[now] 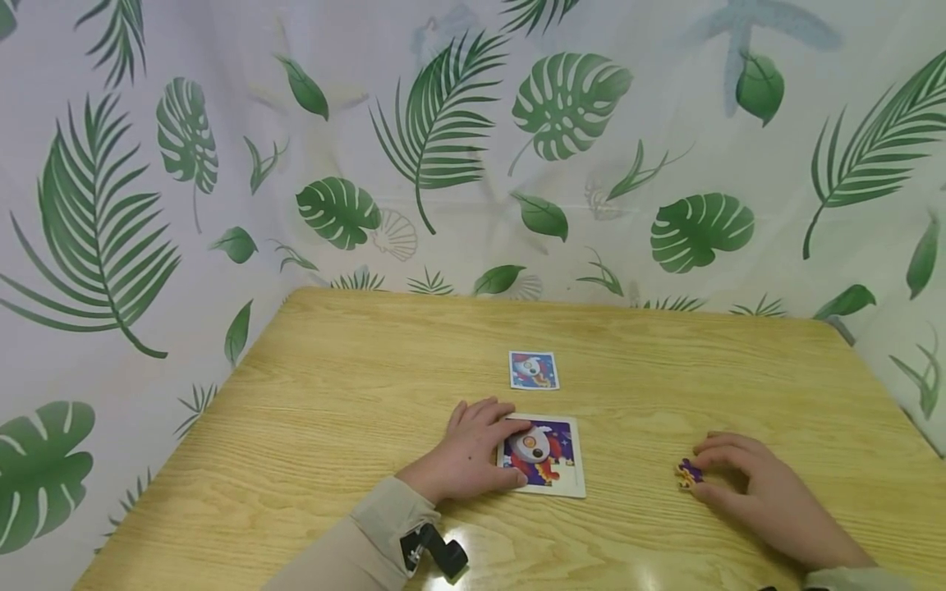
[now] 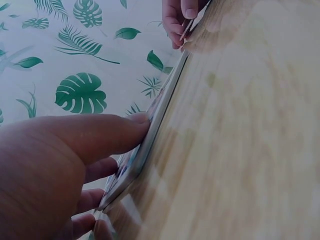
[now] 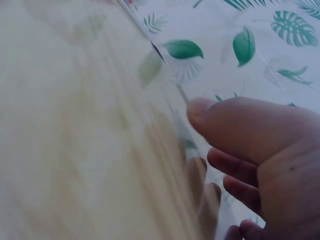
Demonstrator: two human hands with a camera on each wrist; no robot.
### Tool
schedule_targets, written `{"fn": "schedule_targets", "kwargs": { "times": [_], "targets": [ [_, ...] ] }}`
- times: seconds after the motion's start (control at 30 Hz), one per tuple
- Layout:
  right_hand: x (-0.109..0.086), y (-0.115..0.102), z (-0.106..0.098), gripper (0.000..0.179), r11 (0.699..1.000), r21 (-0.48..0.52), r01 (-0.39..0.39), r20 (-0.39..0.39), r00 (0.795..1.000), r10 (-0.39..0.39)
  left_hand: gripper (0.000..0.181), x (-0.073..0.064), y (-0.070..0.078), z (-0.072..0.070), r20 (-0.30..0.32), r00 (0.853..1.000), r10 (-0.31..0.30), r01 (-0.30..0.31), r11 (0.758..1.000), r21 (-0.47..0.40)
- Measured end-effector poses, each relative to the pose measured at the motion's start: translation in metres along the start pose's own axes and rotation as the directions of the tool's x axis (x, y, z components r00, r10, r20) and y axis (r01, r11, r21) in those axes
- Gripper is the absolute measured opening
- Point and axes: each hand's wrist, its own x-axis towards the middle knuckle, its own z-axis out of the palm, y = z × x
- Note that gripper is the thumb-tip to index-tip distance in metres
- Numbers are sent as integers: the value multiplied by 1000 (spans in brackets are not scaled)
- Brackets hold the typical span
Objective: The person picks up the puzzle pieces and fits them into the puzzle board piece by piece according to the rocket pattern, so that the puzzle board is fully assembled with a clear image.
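A white-framed jigsaw puzzle [image 1: 579, 451] lies on the table, its purple picture showing a rocket-like figure with flames and a pale gap at the lower right. My left hand [image 1: 473, 455] rests at its left side, index finger and thumb laid over the frame. In the left wrist view the thumb [image 2: 120, 132] presses along the puzzle's near edge. To the right, my right hand [image 1: 754, 484] pinches a small purple and yellow puzzle piece [image 1: 689, 474] between thumb and fingertips. The right wrist view shows the piece [image 3: 182, 93] only as a thin edge beside the thumb.
Behind the puzzle lies a small picture card [image 1: 534, 371] with a similar rocket design. A leaf-patterned curtain [image 1: 458, 164] hangs around the back and sides of the wooden table [image 1: 369, 353]. A black camera mount [image 1: 443, 552] sits on the left wrist.
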Motion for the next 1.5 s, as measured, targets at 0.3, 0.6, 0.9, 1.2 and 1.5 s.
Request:
{"fn": "schedule_targets", "kwargs": {
  "times": [0.3,0.6,0.9,1.2,1.5],
  "targets": [
    [10,-24,15,24,999,18,27,-43,999,-26,73,1,-2,2,-3,1000,0,0,1000,3],
    [27,-47,31,22,993,57,101,-17,995,-100,73,1,0,2,-1,1000,-9,9,1000,2],
    [40,-69,51,21,984,72,160,5,987,-161,73,1,0,3,-3,1000,-6,6,1000,0],
    [50,-98,71,20,977,46,210,3,978,-210,72,0,2,0,4,1000,-11,11,1000,2],
    [54,-106,80,20,985,-24,168,6,986,-168,73,1,2,1,6,1000,-9,9,1000,5]
  ]
}}
